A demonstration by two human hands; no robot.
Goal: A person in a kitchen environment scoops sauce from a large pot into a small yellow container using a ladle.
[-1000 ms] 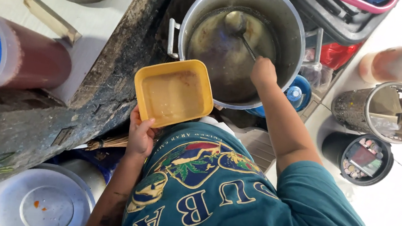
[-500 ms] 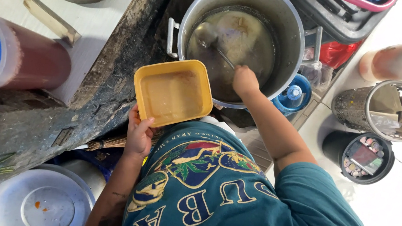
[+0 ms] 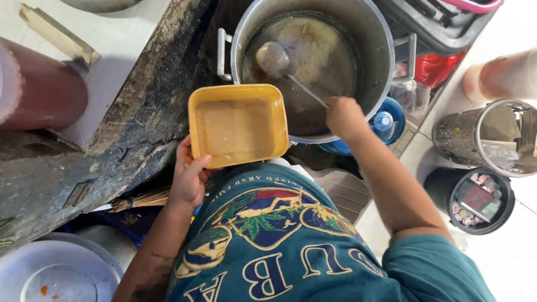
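1. Yellow container (image 3: pixel 238 125): square, shallow, with a thin layer of pale brown liquid inside. It is held level, just beside the near rim of the pot and partly overlapping it in this view.
2. Left hand (image 3: pixel 188 177): grips the container at its near left corner, fingers curled under the edge, thumb along the side.
3. Right hand (image 3: pixel 345 116): closed around the end of a ladle handle, over the pot's near right side.
4. Ladle (image 3: pixel 273 58): metal bowl raised above the liquid, at the pot's left side; the handle runs diagonally to the right hand.
5. Pot (image 3: pixel 384 37): large, metal, two side handles, holding cloudy brown broth.
6. Surroundings: dark worn counter edge (image 3: pixel 147 113) to the left; a blue-lidded jar (image 3: pixel 5 86) lying on it; a perforated metal holder (image 3: pixel 473 134) with paper at right; a round metal lid (image 3: pixel 46 274) at lower left.
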